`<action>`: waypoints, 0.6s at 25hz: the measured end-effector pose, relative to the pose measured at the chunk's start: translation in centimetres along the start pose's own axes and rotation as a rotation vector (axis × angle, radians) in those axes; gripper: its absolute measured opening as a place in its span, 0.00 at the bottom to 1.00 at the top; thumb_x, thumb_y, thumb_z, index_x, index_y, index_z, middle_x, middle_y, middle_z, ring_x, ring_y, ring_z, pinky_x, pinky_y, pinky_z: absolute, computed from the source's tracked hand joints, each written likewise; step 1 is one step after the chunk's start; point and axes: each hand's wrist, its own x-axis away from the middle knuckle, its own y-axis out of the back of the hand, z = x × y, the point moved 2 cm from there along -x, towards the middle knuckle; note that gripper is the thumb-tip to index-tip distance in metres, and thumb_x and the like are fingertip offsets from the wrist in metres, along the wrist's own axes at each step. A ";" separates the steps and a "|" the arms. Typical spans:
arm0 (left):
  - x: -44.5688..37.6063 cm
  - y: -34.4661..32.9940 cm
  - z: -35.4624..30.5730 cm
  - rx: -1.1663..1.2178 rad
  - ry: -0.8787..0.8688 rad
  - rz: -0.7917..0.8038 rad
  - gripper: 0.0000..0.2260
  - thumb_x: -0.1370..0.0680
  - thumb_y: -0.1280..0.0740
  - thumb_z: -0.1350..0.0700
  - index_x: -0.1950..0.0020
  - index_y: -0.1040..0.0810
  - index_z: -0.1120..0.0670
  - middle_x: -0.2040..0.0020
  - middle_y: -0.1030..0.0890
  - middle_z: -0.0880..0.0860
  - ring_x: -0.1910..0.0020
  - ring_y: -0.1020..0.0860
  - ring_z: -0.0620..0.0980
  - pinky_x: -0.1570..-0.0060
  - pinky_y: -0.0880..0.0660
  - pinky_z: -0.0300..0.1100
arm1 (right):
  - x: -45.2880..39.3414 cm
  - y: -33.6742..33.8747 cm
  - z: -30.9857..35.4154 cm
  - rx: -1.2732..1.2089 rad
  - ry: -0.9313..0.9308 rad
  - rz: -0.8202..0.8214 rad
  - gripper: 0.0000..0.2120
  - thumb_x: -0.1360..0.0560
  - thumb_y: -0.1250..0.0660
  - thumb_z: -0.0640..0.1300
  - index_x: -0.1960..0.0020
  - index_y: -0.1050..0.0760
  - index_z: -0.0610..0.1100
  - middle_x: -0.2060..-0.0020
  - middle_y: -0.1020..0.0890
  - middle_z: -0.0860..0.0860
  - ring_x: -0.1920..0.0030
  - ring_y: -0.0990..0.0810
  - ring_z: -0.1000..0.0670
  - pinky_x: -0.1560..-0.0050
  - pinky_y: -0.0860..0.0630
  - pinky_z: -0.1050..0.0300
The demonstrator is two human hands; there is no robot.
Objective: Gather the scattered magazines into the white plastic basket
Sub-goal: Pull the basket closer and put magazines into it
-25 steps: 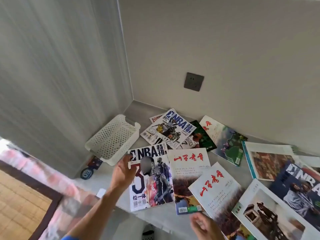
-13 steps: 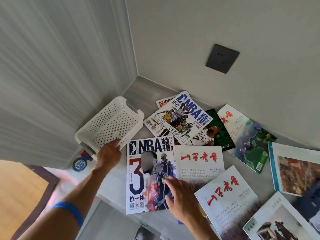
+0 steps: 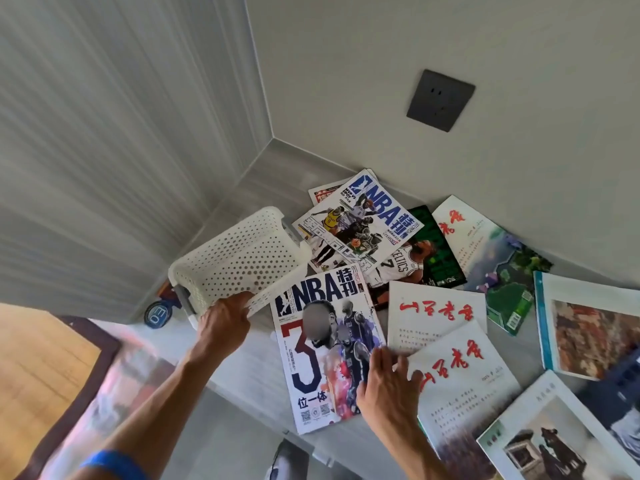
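Magazine (image 3: 325, 348) cover: "NBA", "3"

Two bare forearms in shot, no sleeves anywhere along them. Left hand (image 3: 225, 323) bare, no ring or glove visible. Blue wristband (image 3: 116, 462) wrapped round the left forearm low in the picture, plain, slightly blurred, no lettering readable. Right hand (image 3: 388, 386) bare too, no watch or band on the wrist that shows. Fingers (image 3: 401, 363) of the right hand soft with motion blur, nails hard to make out. Nothing else of the body in view.
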 end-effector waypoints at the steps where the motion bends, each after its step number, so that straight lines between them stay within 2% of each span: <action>1: 0.4 0.7 -0.2 -0.054 -0.026 -0.134 0.20 0.27 0.33 0.70 0.37 0.22 0.56 0.41 0.19 0.60 0.51 0.19 0.59 0.52 0.21 0.53 | -0.7 0.5 -0.1 -0.016 -0.017 -0.027 0.31 0.25 0.39 0.55 0.26 0.40 0.44 0.30 0.29 0.45 0.34 0.30 0.43 0.40 0.29 0.44; 3: 2.2 0.6 -0.9 -0.126 -0.175 -0.320 0.19 0.32 0.30 0.71 0.42 0.22 0.59 0.45 0.19 0.60 0.51 0.22 0.58 0.54 0.24 0.52 | -1.8 1.1 -0.5 -0.054 -0.004 -0.046 0.30 0.25 0.39 0.56 0.26 0.40 0.46 0.31 0.29 0.47 0.35 0.29 0.45 0.41 0.27 0.48; 4: 3.9 -0.3 -1.7 -0.085 -0.238 -0.278 0.16 0.31 0.30 0.69 0.44 0.22 0.59 0.48 0.20 0.58 0.53 0.23 0.54 0.54 0.24 0.48 | -2.2 1.2 -0.8 -0.100 0.001 -0.052 0.31 0.25 0.37 0.55 0.26 0.41 0.46 0.31 0.29 0.47 0.37 0.28 0.46 0.42 0.26 0.50; 5: 5.9 -1.8 -2.5 -0.001 -0.246 -0.144 0.14 0.28 0.32 0.66 0.44 0.23 0.57 0.48 0.20 0.56 0.54 0.24 0.51 0.53 0.23 0.45 | -2.7 1.1 -1.0 -0.179 -0.001 -0.047 0.33 0.26 0.35 0.53 0.26 0.43 0.46 0.32 0.29 0.46 0.39 0.27 0.47 0.44 0.25 0.53; 7: 9.1 -6.0 -3.6 0.140 -0.087 0.126 0.16 0.25 0.34 0.58 0.37 0.26 0.53 0.41 0.23 0.53 0.47 0.26 0.47 0.45 0.27 0.39 | -3.6 1.6 -1.2 -0.487 -0.085 0.006 0.37 0.27 0.29 0.51 0.25 0.43 0.42 0.35 0.27 0.44 0.42 0.24 0.47 0.47 0.23 0.55; 8: 10.1 -7.9 -3.9 0.168 -0.017 0.215 0.19 0.25 0.34 0.55 0.34 0.27 0.51 0.37 0.26 0.53 0.44 0.29 0.46 0.42 0.30 0.37 | -4.2 2.2 -1.2 -0.606 -0.155 0.029 0.36 0.28 0.27 0.50 0.27 0.39 0.41 0.38 0.25 0.43 0.44 0.23 0.47 0.48 0.22 0.54; 9: 10.6 -9.2 -4.1 0.194 0.025 0.251 0.21 0.26 0.33 0.54 0.33 0.28 0.50 0.36 0.29 0.52 0.43 0.31 0.46 0.40 0.33 0.37 | -4.7 3.0 -1.3 -0.662 -0.202 0.059 0.30 0.29 0.27 0.49 0.32 0.33 0.40 0.43 0.22 0.43 0.48 0.21 0.47 0.51 0.21 0.53; 11: 10.4 -10.0 -4.1 0.365 0.157 0.200 0.27 0.29 0.29 0.58 0.31 0.30 0.49 0.36 0.30 0.52 0.42 0.30 0.48 0.38 0.32 0.42 | -5.1 4.8 -1.6 -0.636 -0.193 0.167 0.16 0.28 0.30 0.49 0.46 0.25 0.40 0.54 0.19 0.44 0.57 0.19 0.48 0.52 0.18 0.49; 12: 10.1 -9.8 -3.7 0.560 0.324 0.191 0.30 0.30 0.28 0.62 0.30 0.32 0.49 0.37 0.29 0.53 0.43 0.27 0.50 0.40 0.27 0.47 | -5.0 5.0 -1.9 -0.646 -0.147 0.216 0.14 0.26 0.31 0.50 0.47 0.24 0.40 0.53 0.18 0.43 0.55 0.19 0.47 0.47 0.19 0.46; 13: 9.7 -9.5 -3.2 0.795 0.507 0.203 0.32 0.31 0.27 0.65 0.30 0.34 0.49 0.40 0.27 0.53 0.45 0.25 0.52 0.47 0.23 0.48 | -4.5 5.5 -2.2 -0.717 -0.114 0.283 0.18 0.25 0.32 0.49 0.40 0.25 0.40 0.44 0.19 0.41 0.45 0.19 0.44 0.39 0.23 0.45; 14: 9.5 -9.2 -3.1 1.002 0.643 0.254 0.32 0.30 0.27 0.67 0.31 0.34 0.50 0.44 0.24 0.53 0.48 0.23 0.53 0.53 0.23 0.47 | -3.6 6.0 -2.7 -0.834 -0.093 0.365 0.23 0.23 0.33 0.49 0.31 0.31 0.40 0.34 0.24 0.42 0.35 0.24 0.44 0.32 0.29 0.47; 15: 9.6 -9.1 -3.4 1.114 0.709 0.328 0.28 0.29 0.28 0.66 0.33 0.33 0.52 0.46 0.22 0.53 0.50 0.22 0.52 0.56 0.26 0.45 | -2.4 6.9 -3.3 -0.974 -0.067 0.407 0.25 0.22 0.34 0.48 0.28 0.35 0.43 0.29 0.28 0.47 0.30 0.29 0.46 0.31 0.32 0.50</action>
